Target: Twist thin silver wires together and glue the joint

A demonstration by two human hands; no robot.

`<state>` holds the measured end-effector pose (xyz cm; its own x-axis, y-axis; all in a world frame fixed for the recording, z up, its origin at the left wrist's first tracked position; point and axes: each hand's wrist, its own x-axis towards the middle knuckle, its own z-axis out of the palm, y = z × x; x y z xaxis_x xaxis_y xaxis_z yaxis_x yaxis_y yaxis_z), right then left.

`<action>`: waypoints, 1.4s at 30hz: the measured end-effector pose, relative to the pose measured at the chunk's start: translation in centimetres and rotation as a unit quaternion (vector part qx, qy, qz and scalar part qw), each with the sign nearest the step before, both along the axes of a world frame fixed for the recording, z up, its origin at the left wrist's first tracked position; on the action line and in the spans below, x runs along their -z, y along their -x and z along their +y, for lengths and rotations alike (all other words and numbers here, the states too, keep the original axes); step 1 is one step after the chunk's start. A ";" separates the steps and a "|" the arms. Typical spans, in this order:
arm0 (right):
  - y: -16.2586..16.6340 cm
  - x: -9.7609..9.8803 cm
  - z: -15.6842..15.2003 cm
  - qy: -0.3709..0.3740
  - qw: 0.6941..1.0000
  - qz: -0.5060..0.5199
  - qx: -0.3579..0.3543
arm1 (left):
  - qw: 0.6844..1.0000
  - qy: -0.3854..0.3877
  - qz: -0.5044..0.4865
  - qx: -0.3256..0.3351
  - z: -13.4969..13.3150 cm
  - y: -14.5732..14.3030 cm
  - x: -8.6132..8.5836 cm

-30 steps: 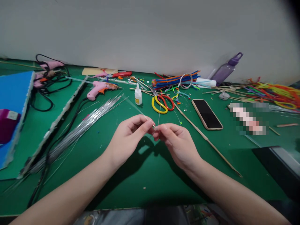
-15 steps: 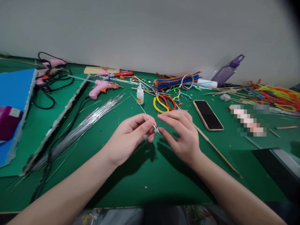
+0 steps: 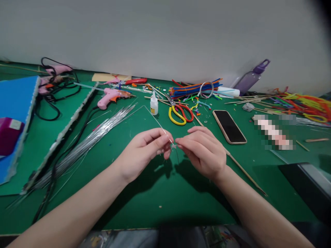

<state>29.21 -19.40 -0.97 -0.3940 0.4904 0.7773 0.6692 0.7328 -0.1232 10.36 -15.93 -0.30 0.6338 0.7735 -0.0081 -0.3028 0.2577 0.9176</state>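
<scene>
Between the thumb and fingers of my left hand [image 3: 142,151] is a thin silvery wire [image 3: 156,120], bent near its far end. At its near end sits a small whitish piece [image 3: 174,146], too small to name. My right hand [image 3: 204,150] is closed in a pinch right beside that piece. Whatever lies between its fingertips is hidden, though a thin strand hangs just below them. Beyond the hands stand a small white glue bottle [image 3: 154,105] and scissors [image 3: 177,115] with yellow and red handles.
A bundle of silvery wires [image 3: 90,139] and a pink glue gun [image 3: 110,96] lie to the left. On the right are a phone [image 3: 229,126], a wooden stick [image 3: 244,170] and a purple bottle [image 3: 249,81]. Coloured pipe cleaners [image 3: 193,89] are at the back.
My right hand has turned, and its fingers, spread around the small piece before, are now pinched together beside it. The left hand keeps its hold on the wire.
</scene>
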 end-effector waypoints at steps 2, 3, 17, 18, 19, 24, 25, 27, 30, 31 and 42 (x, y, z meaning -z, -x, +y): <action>-0.1 0.1 0.0 -0.020 1.000 0.002 0.009 | 1.000 -0.003 0.007 -0.001 0.0 0.1 -0.1; -0.2 0.1 0.0 -0.026 1.000 0.002 0.011 | 1.000 -0.012 0.017 -0.003 0.0 0.2 -0.2; -0.5 -0.2 -0.4 -0.045 0.998 -0.038 0.003 | 0.995 -0.054 0.084 0.010 -0.1 0.4 -0.1; -0.5 -0.2 -0.4 -0.048 0.998 -0.037 0.000 | 0.995 -0.052 0.084 0.013 0.0 0.4 -0.1; -0.5 -0.2 -0.5 -0.051 0.998 -0.036 -0.003 | 0.995 -0.050 0.085 0.018 0.0 0.4 -0.2; -0.5 -0.4 -0.4 -0.064 0.997 -0.037 -0.012 | 0.992 -0.063 0.104 0.029 0.0 0.5 -0.6; -0.5 -0.5 -0.4 -0.067 0.997 -0.042 -0.012 | 0.991 -0.065 0.110 0.028 -0.1 0.5 -0.7; -0.6 -0.7 -0.5 -0.076 0.995 -0.057 -0.011 | 0.990 -0.065 0.122 0.025 -0.1 0.6 -0.8; -0.7 -1.1 -0.6 -0.091 0.993 -0.080 -0.014 | 0.989 -0.065 0.133 0.024 0.0 0.6 -0.9; -0.7 -1.1 -0.6 -0.095 0.992 -0.086 -0.015 | 0.989 -0.064 0.132 0.025 0.0 0.6 -0.9; -0.1 -0.9 -0.6 -0.109 0.993 -0.002 0.041 | 0.999 -0.008 0.044 -0.012 0.4 0.2 -0.2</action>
